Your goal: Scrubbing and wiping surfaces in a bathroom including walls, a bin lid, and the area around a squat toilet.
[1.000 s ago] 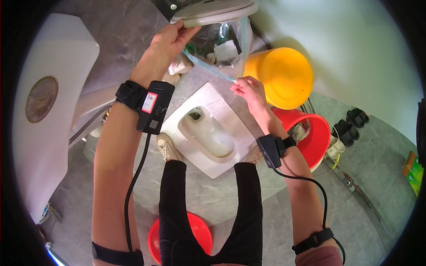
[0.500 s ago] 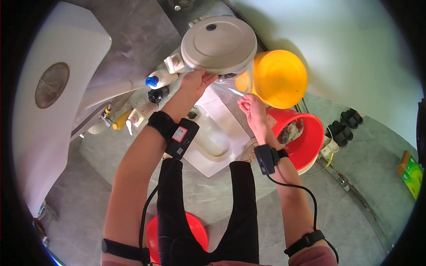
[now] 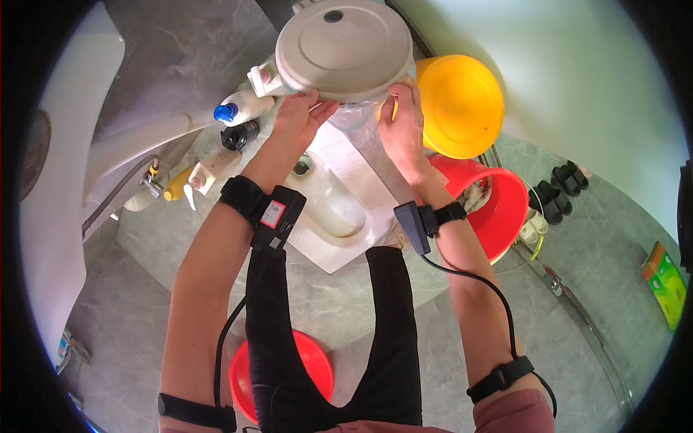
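A beige round trash can lid (image 3: 343,54) with a small dark button sits at the top middle. Below its near rim shows a clear plastic bag (image 3: 355,115), loose and crinkled. My left hand (image 3: 297,119) is at the rim's near left, thumb against the edge and fingers just under it, holding it. At the near right of the rim, my right hand (image 3: 403,126) is closed, fingers curled in on the clear bag; its exact grip is partly hidden. The can's body is mostly hidden under the lid.
A squat toilet (image 3: 339,209) lies below my hands. A yellow bucket (image 3: 462,105) and a red bucket (image 3: 509,209) stand right. Several bottles (image 3: 245,107) line the left, near a white basin (image 3: 65,166). A red tub (image 3: 317,368) is between my legs; black slippers (image 3: 552,202) lie right.
My right hand has moved up and slightly left, from the bag's stretched lower edge to the lid's rim. The view has shifted, so the can appears higher and farther left.
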Tool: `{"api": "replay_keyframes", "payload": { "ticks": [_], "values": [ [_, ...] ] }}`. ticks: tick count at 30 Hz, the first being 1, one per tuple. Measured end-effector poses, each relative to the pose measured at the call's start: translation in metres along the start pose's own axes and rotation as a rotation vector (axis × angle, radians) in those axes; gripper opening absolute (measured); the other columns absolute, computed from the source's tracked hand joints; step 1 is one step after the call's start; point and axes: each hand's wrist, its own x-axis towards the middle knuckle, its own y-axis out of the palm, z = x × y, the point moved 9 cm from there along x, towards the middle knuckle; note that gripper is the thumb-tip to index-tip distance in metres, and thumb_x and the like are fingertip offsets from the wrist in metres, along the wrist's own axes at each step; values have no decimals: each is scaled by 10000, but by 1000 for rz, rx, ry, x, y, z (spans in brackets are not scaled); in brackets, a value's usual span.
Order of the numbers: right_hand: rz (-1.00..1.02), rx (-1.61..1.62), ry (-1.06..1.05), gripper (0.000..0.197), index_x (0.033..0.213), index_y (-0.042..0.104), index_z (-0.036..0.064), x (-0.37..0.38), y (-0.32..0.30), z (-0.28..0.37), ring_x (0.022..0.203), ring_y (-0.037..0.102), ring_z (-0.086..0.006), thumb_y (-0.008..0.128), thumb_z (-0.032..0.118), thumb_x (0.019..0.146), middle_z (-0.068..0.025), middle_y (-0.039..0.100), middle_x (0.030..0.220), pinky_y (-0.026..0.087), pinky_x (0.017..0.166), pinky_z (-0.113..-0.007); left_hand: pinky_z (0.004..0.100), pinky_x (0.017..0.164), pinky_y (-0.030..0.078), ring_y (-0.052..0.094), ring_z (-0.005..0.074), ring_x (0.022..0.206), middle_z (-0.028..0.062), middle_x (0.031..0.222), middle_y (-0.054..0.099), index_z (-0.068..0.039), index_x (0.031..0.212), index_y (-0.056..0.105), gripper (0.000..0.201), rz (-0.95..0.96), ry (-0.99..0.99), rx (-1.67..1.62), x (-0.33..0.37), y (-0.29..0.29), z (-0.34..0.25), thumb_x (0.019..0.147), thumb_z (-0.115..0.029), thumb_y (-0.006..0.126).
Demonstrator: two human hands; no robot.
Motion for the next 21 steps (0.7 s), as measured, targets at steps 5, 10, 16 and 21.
{"api": "replay_keyframes", "payload": {
  "ticks": [5, 10, 16, 21],
  "values": [
    [364, 229, 675, 306, 1008, 548, -26, -12, 48, -85, 975, 506, -423, 413, 209, 866, -263, 547, 1017, 400, 857, -431, 415, 835, 514, 559, 322, 951, 191, 1093, 468, 67, 1085, 373, 229, -21, -10, -41, 30, -28, 22, 876, -3, 433],
    [337, 441, 603, 447, 1176, 470, -3, -10, 74, -90, 1057, 496, -361, 423, 328, 879, -226, 510, 1161, 418, 842, -363, 408, 828, 499, 541, 282, 907, 158, 1038, 460, 47, 1048, 398, 239, -146, 4, 4, 41, -39, 30, 831, -30, 463],
    [318, 410, 813, 505, 1254, 398, 11, -66, 95, -95, 1099, 473, -322, 511, 288, 847, -218, 472, 1210, 406, 849, -350, 498, 851, 457, 469, 266, 978, 126, 1049, 413, -6, 986, 445, 177, -313, 28, 74, 38, -66, 25, 825, -68, 483],
    [471, 328, 927, 418, 1181, 463, -10, -72, 84, -119, 1096, 480, -362, 480, 257, 859, -265, 502, 1147, 363, 926, -369, 484, 861, 452, 465, 251, 984, 92, 1047, 425, -35, 1036, 437, 255, -362, 18, 11, 34, -86, 14, 838, -140, 560]
  ]
}}
